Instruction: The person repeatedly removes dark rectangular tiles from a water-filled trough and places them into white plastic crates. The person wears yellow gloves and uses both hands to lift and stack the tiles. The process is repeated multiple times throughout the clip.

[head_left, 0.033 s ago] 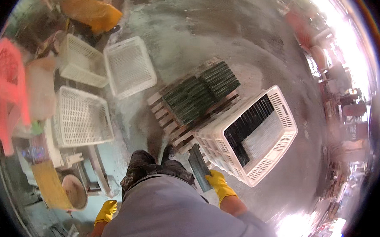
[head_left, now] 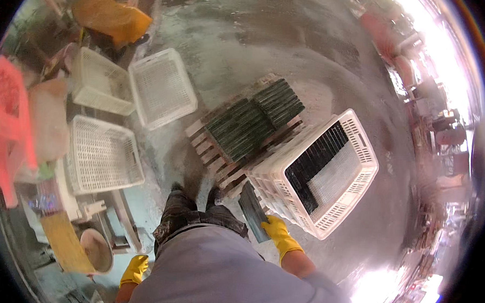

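Observation:
My right hand [head_left: 281, 235], in a yellow rubber glove, grips the near end of a long, flat, dark grey-green slab [head_left: 253, 212]. The slab hangs at a slant beside a white plastic crate [head_left: 354, 202], which sits on top of a crate stack to my right. Black strips [head_left: 318, 163] stand in rows along this crate's left side. My left hand [head_left: 134, 270], gloved in yellow too, hangs by my left hip. Its fingers are loosely bent, partly hidden, and nothing shows in them.
Ahead, a wooden pallet [head_left: 202, 145] bears rows of dark green slabs [head_left: 243, 130]. White crates [head_left: 164, 88] stand on the left, near a pink plastic chair [head_left: 8, 114], a round bucket [head_left: 96, 251] and a yellow board [head_left: 65, 241]. Blurred clutter lines the far right.
The view has shifted very slightly. My right hand keeps its grip on the slab, and no object has visibly moved.

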Demonstrator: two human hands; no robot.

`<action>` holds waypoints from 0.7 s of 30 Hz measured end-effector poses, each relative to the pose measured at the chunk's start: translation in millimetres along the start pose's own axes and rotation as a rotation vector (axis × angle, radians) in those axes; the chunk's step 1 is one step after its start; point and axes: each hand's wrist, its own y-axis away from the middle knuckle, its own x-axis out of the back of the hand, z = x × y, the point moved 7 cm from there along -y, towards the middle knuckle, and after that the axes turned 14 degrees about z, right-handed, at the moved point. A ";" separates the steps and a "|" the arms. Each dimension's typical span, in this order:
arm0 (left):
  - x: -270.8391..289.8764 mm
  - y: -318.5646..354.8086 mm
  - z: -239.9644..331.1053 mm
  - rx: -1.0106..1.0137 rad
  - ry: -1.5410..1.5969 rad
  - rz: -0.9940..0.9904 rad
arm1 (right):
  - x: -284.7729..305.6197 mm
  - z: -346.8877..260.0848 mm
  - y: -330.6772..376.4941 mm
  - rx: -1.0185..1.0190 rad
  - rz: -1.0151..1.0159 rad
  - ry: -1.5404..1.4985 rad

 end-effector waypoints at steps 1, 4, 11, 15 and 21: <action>9.9 -27.9 15.4 -0.030 -0.029 -0.006 | 26.6 -44.8 -2.6 0.024 0.050 0.007; 45.0 -140.1 82.1 -0.187 -0.152 -0.012 | 51.1 -106.3 -33.6 -0.026 0.158 -0.060; 63.4 -325.4 420.9 -0.553 0.033 -0.067 | 78.6 -231.5 -88.5 -0.204 0.371 -0.615; 4.9 -318.5 547.8 -1.239 0.091 -0.302 | 114.9 -334.3 -88.5 -0.371 0.343 -1.014; -77.2 -295.2 593.9 0.249 0.364 -0.819 | 99.7 -378.0 -90.2 -0.652 0.446 -1.322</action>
